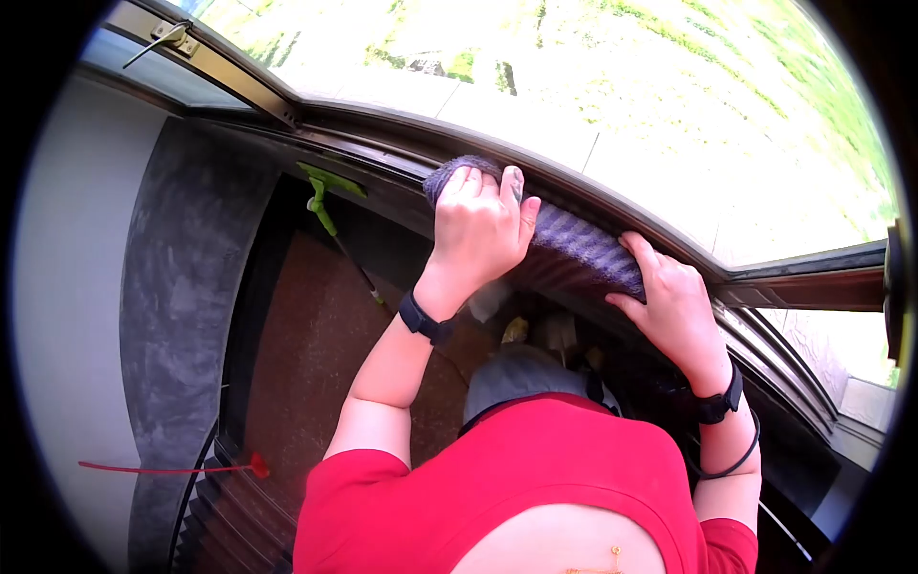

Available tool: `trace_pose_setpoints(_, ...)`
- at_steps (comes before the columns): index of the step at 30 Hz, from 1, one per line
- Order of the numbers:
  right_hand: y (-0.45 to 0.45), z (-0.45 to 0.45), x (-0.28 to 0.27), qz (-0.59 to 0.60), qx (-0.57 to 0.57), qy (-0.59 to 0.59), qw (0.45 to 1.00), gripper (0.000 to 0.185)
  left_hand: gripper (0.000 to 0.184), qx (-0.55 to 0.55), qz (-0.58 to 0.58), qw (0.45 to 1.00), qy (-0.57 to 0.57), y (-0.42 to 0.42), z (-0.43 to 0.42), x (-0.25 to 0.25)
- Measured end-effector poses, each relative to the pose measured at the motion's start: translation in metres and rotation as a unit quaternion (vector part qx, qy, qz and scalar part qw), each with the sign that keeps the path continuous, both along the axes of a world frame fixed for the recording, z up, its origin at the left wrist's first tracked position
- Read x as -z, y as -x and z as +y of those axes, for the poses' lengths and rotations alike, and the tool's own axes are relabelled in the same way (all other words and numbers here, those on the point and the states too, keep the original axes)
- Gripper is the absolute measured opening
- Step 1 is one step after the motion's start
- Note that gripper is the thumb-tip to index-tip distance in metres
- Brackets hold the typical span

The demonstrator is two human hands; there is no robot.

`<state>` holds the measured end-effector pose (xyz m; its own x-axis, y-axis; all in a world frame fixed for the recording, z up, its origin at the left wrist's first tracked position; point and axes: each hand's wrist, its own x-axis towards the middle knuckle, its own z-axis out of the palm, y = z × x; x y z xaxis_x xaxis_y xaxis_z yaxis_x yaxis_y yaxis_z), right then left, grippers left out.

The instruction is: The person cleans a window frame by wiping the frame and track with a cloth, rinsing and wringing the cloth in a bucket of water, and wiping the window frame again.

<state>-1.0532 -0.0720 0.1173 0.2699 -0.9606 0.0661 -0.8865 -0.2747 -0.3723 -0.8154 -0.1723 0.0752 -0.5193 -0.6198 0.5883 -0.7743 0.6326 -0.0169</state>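
A purple striped cloth (585, 247) lies stretched along the brown window frame (378, 153), between my two hands. My left hand (478, 225) presses one bunched end of it against the frame, fingers curled over the cloth. At the other end, my right hand (669, 297) grips the cloth's edge between thumb and fingers, beside the window rail. Both wrists wear dark bands.
A green-headed mop (330, 179) leans below the sill at left. A metal window latch (172, 36) sits at upper left. A red stick (172, 469) is at lower left, near a dark ribbed object (229, 507). Brown floor (306, 335) shows below.
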Motion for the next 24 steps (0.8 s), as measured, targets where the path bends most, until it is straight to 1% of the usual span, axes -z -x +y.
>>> trace_pose_setpoints(1, 0.003, 0.004, 0.0, 0.0, -0.003, 0.001, 1.0, 0.066, 0.045, 0.009, 0.008, 1.0, -0.004, 0.005, 0.006, 0.002)
trace_pose_setpoints(2, 0.005, 0.005, -0.001, 0.005, -0.011, -0.001, 1.0, 0.065, 0.045, 0.004, 0.01, 1.0, -0.004, 0.003, 0.006, 0.003)
trace_pose_setpoints(4, 0.003, 0.009, -0.002, 0.011, -0.02, -0.003, 1.0, 0.065, 0.053, 0.047, 0.086, 0.995, -0.036, -0.008, 0.003, 0.003)
trace_pose_setpoints(5, 0.0, 0.008, -0.001, 0.02, -0.044, 0.019, 0.999, 0.063, 0.056, 0.06, 0.101, 0.992, -0.034, -0.018, -0.003, 0.005)
trace_pose_setpoints(6, -0.004, 0.007, 0.0, 0.027, -0.066, 0.042, 0.997, 0.061, 0.054, 0.07, 0.094, 0.991, -0.06, -0.028, -0.006, 0.005)
trace_pose_setpoints(8, -0.015, 0.004, 0.001, 0.024, -0.068, 0.029, 0.997, 0.058, 0.055, 0.052, 0.082, 0.994, -0.042, -0.043, -0.012, 0.003)
trace_pose_setpoints(10, -0.029, -0.004, 0.003, 0.025, -0.078, 0.047, 0.996, 0.058, 0.054, 0.026, 0.06, 0.995, -0.072, -0.062, -0.023, -0.004)
trace_pose_setpoints(11, -0.036, -0.01, 0.002, 0.024, -0.079, 0.047, 0.995, 0.058, 0.051, 0.03, 0.051, 0.994, -0.093, -0.071, -0.028, -0.008)
trace_pose_setpoints(13, -0.05, -0.022, 0.0, 0.027, -0.089, 0.031, 0.995, 0.059, 0.051, 0.023, 0.031, 0.995, -0.087, -0.088, -0.04, -0.009)
trace_pose_setpoints(16, -0.076, -0.042, 0.009, 0.018, -0.104, 0.041, 0.994, 0.059, 0.047, 0.011, -0.003, 0.997, -0.074, -0.115, -0.052, -0.009)
trace_pose_setpoints(18, -0.091, -0.05, 0.009, 0.02, -0.102, 0.032, 0.994, 0.057, 0.04, -0.021, 0.038, 0.998, -0.049, -0.13, -0.058, -0.01)
trace_pose_setpoints(20, -0.103, -0.059, 0.009, -0.013, -0.098, 0.01, 0.995, 0.057, 0.04, -0.038, 0.04, 0.997, -0.048, -0.144, -0.069, -0.011)
trace_pose_setpoints(22, -0.118, -0.071, 0.012, -0.023, -0.116, 0.02, 0.993, 0.059, 0.038, -0.073, 0.031, 0.996, -0.028, -0.161, -0.086, -0.007)
trace_pose_setpoints(24, -0.137, -0.085, 0.016, -0.042, -0.169, 0.093, 0.98, 0.06, 0.037, -0.139, 0.011, 0.99, -0.016, -0.181, -0.102, -0.006)
